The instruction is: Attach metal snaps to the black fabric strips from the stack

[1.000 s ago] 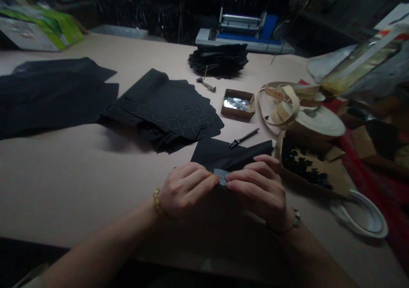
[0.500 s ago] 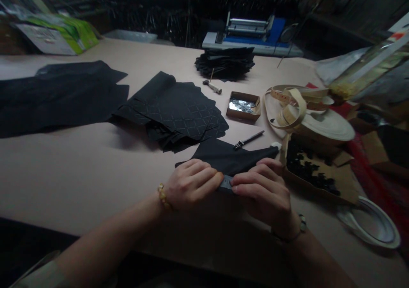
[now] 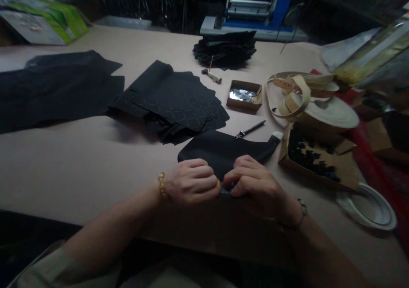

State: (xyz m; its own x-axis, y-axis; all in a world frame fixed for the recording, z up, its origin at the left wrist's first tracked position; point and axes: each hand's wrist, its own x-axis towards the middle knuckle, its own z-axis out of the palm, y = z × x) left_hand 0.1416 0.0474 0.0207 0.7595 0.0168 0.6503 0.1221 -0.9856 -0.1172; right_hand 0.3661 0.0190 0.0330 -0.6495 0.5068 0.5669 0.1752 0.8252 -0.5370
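Left hand (image 3: 193,181) and right hand (image 3: 252,185) sit knuckle to knuckle, both curled tight, pinching the near edge of a black fabric piece (image 3: 220,149) that lies flat on the bench (image 3: 79,164). Just beyond it: a pen-like tool (image 3: 251,129), a small box of silvery bits (image 3: 244,95). Right of it, a cardboard tray of black pieces (image 3: 315,162). Stack of quilted black panels (image 3: 172,100) behind left.

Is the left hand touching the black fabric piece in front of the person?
Touching: the head view shows the left hand pressed on the near edge of the black fabric piece.
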